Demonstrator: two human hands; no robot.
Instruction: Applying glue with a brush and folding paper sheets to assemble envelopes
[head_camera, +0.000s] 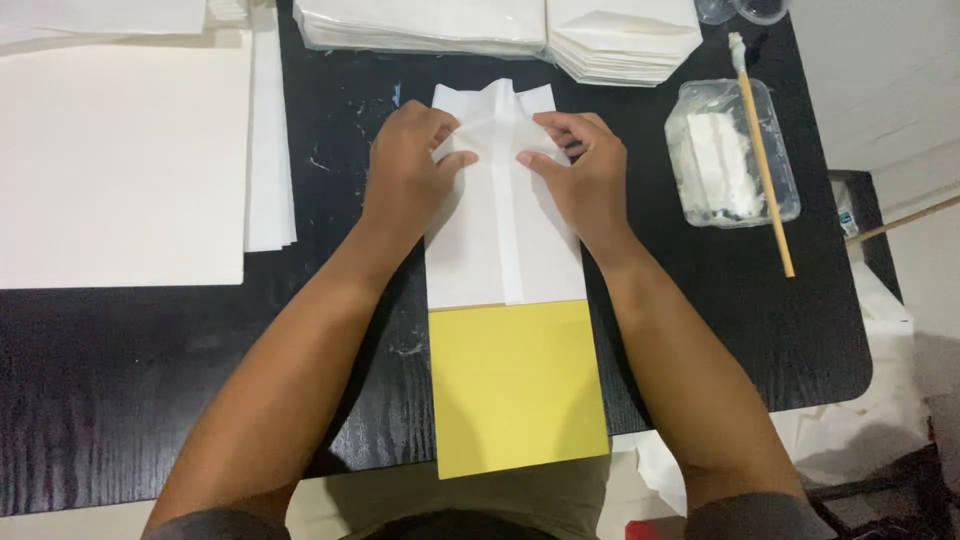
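- I am pressing both hands onto the white folded paper piece (505, 215), which is lying flat on the black table (130, 400) with its near end overlapping the far edge of the yellow card (518, 385).
- My left hand (405, 170) is resting on the left part of the paper's far end, fingers bent and close together, thumb tip pinning a flap; it is gripping nothing, only pressing.
- My right hand (590, 175) is mirroring it on the right part, fingers curled narrow, fingertips holding the opposite flap down.
- Risk, as I am judging it: the two flaps are meeting at the paper's centre seam, and uneven pressure from one hand could be skewing the fold, leaving a crooked crease.
- Risk: the paper is sitting loose on the yellow card, so a sideways push could be sliding it out of line.
- Risk: the clear tub of white paste (730, 155), to the right of the paper, has a wooden stick (765, 165) lying across it; my right forearm swinging outward could be knocking the stick and smearing paste on the table.
- Counting: one paper under my hands, one yellow card, one tub, one stick across it.
- Beyond the paper's far end, two stacks of white folded pieces (500, 25) are sitting side by side.
- Left of the paper, a pile of large white sheets (120, 160) is lying; how many sheets, I cannot tell.
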